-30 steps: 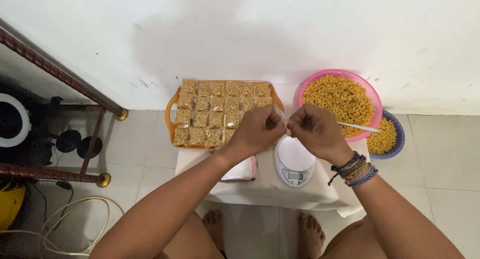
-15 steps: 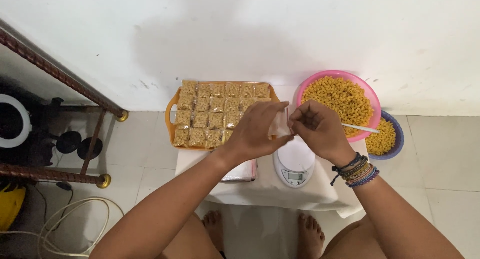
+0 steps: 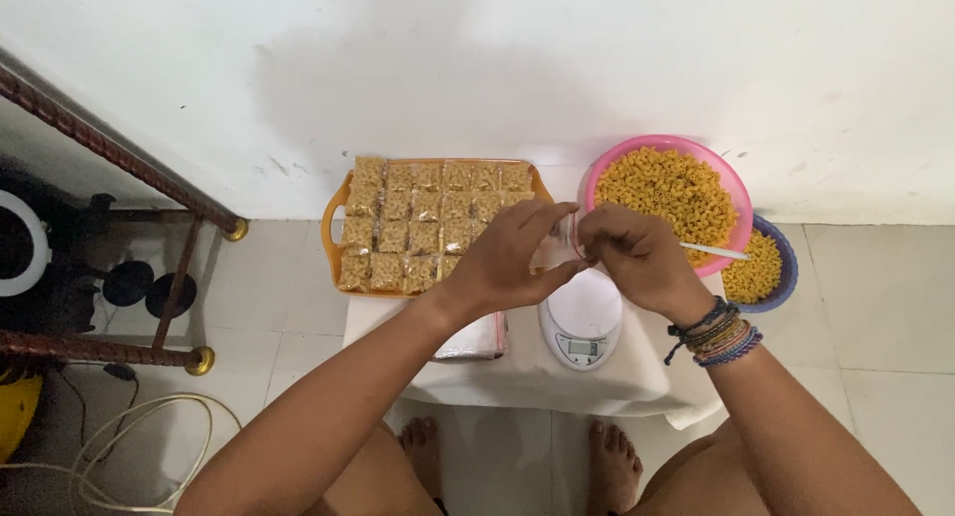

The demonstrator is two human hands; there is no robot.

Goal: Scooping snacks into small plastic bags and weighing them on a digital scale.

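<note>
My left hand (image 3: 515, 259) and my right hand (image 3: 637, 257) meet above a small white table (image 3: 557, 382), both pinching a small clear plastic bag (image 3: 559, 243) between them. Right under the hands sits a white digital kitchen scale (image 3: 582, 322). A pink bowl (image 3: 668, 183) heaped with yellow elbow macaroni stands behind my right hand. A smaller blue bowl (image 3: 764, 267) of macaroni sits to its right, with a white spoon handle (image 3: 714, 250) lying across it. Bracelets circle my right wrist.
An orange tray (image 3: 336, 217) holds several rows of small filled macaroni bags at the back left. A stack of clear bags (image 3: 473, 339) lies on the table's left. A metal rack (image 3: 119, 267), a white cable (image 3: 109, 446) and my bare feet are on the tiled floor.
Both hands stayed together over the scale. The fingers shifted on the small clear bag, my left hand's fingers spreading wider along its edge.
</note>
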